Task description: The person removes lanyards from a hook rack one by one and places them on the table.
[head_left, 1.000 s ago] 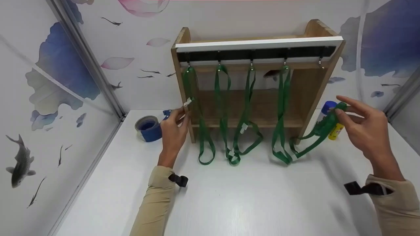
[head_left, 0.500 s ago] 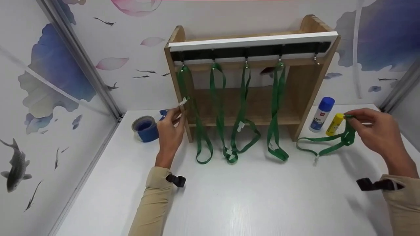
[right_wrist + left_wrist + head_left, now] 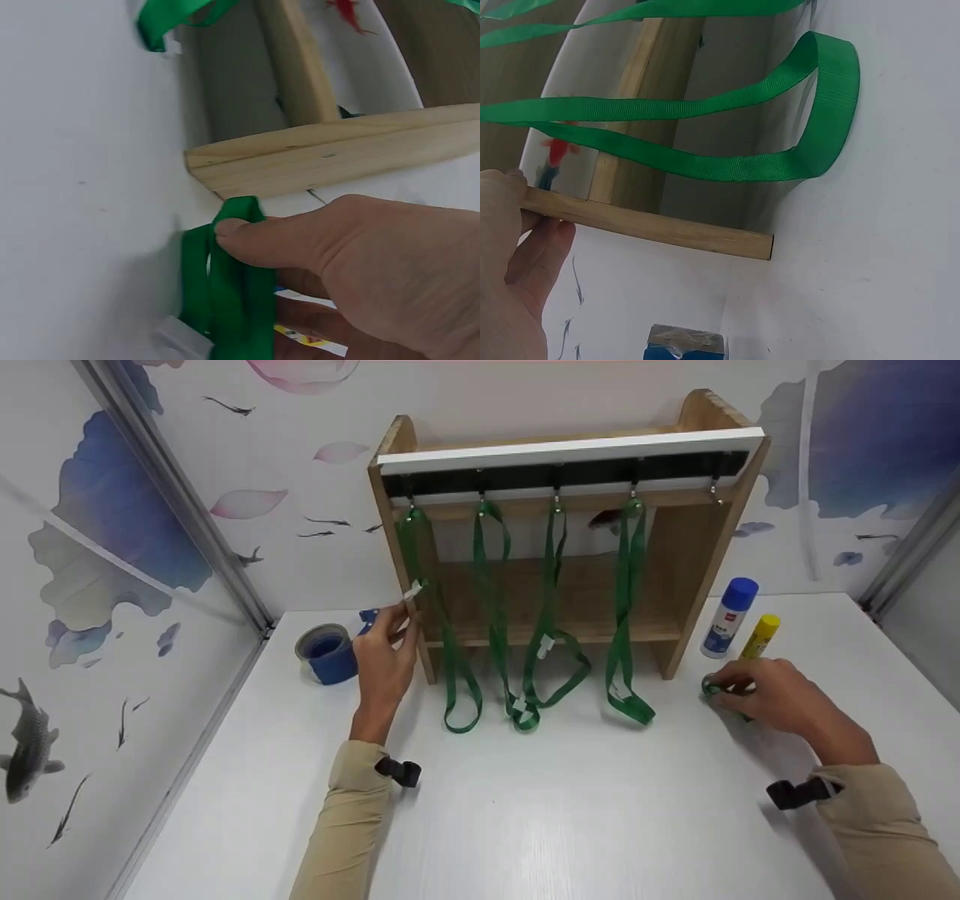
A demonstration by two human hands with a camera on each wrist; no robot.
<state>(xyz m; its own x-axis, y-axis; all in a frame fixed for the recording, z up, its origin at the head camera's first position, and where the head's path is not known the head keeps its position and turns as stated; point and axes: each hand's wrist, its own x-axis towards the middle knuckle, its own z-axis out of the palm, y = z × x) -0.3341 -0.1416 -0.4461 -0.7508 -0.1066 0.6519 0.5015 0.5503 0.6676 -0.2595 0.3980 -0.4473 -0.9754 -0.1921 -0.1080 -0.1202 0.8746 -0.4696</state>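
A wooden rack (image 3: 667,577) carries a row of metal hooks, and green lanyards (image 3: 627,600) hang from all but the rightmost hook (image 3: 715,492). My left hand (image 3: 384,660) grips the rack's left side board; in the left wrist view its thumb and fingers lie on either side of the wood (image 3: 652,225). To the right of the rack, low over the table, my right hand (image 3: 780,697) pinches a bunched green lanyard (image 3: 232,292) between thumb and fingers. A white tag (image 3: 180,341) hangs from it. Most of this lanyard is hidden by the hand in the head view.
A blue-capped white bottle (image 3: 729,619) and a yellow glue stick (image 3: 762,636) stand right of the rack, just behind my right hand. Left of the rack, a blue tape roll (image 3: 330,656) rests on the white table (image 3: 510,810).
My right hand has gone right, then come back left and down to the table with its lanyard, which is now gathered close under the fingers. My left hand keeps its grip on the rack.
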